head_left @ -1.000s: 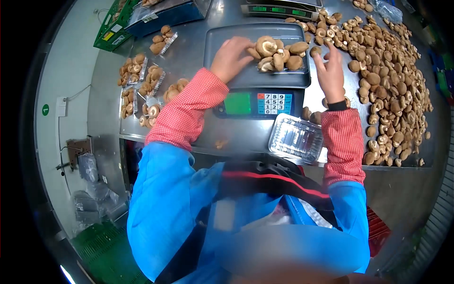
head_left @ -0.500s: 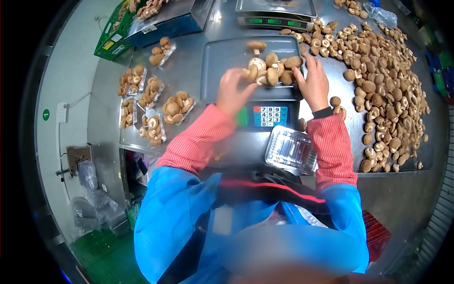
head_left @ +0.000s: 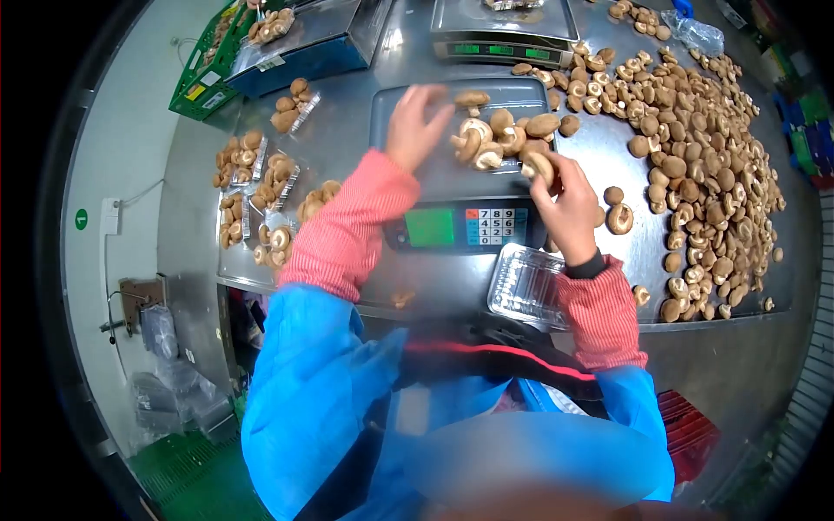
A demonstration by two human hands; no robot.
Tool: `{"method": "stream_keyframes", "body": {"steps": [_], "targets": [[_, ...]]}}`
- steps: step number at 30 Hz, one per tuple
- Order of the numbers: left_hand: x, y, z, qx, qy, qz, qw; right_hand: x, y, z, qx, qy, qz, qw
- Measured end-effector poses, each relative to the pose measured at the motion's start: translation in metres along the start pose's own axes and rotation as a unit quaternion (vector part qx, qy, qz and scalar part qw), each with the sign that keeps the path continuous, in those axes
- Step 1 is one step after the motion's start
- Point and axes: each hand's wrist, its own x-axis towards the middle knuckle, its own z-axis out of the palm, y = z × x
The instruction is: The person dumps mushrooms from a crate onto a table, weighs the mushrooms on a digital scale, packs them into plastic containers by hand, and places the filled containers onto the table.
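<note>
My left hand [head_left: 415, 130] hovers over the left part of the grey scale tray [head_left: 387, 165], its fingers apart and slightly blurred, holding nothing. My right hand [head_left: 569, 204] grips a brown shiitake mushroom [head_left: 537, 167] at the tray's right front. Several more mushrooms [head_left: 502, 130] are heaped on a clear plastic tray in the middle of it. A single mushroom [head_left: 472, 98] lies apart, behind the heap. The scale's keypad [head_left: 497, 226] and green display [head_left: 430, 227] face me. A clear plastic punnet [head_left: 526, 285] sits in front of the scale, partly behind my right sleeve.
A large pile of loose mushrooms [head_left: 704, 182] covers the right of the steel table. Filled mushroom packs [head_left: 239, 161] stand on the left. A second scale [head_left: 504, 39] is at the back; a green crate [head_left: 204, 91] and a blue-sided box [head_left: 304, 61] stand back left.
My left hand has moved back and left, off the heap. My right hand has come toward me and now holds a mushroom. A small pack now shows on the back scale.
</note>
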Motion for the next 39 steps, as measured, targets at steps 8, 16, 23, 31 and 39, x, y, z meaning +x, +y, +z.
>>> {"method": "stream_keyframes", "body": {"steps": [8,16,23,31,39], "targets": [[0.061,-0.024,0.034,0.007,-0.203,-0.128,0.971,-0.063,0.029,-0.016,0.154,-0.070,0.181,0.969],[-0.005,0.019,0.004,-0.014,-0.237,0.044,0.970,-0.080,0.045,-0.028,0.185,-0.066,0.226,0.954],[-0.033,-0.009,0.009,-0.084,-0.115,-0.036,0.989,-0.075,0.065,-0.060,0.041,0.020,0.158,0.986],[-0.060,-0.012,-0.020,-0.159,-0.049,-0.160,0.973,-0.063,0.116,-0.090,-0.298,-0.042,0.014,0.953],[-0.031,0.036,0.031,0.018,-0.108,0.031,0.994,0.076,0.038,-0.004,-0.165,-0.037,0.128,0.977]]}}
